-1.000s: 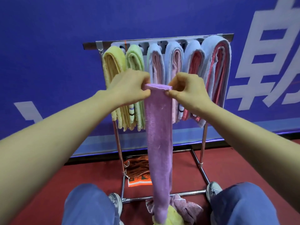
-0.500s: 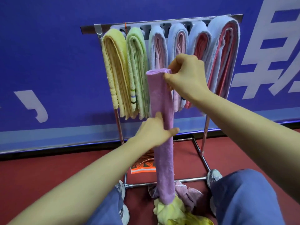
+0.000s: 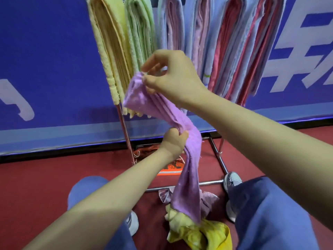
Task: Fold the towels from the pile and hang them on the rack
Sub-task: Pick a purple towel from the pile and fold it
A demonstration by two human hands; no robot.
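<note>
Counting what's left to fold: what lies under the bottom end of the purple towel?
The purple towel hangs with its lower end on a crumpled yellow towel, and a mauve towel lies just behind. Anything beneath those two is covered.

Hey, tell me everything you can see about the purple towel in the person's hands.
The purple towel looks like soft terry, folded lengthwise into a long narrow strip with layered edges showing. The right hand pinches its top end in front of the hung towels; the left hand grips it midway, bunching it. Its lower end reaches the crumpled pile on the floor.
</note>
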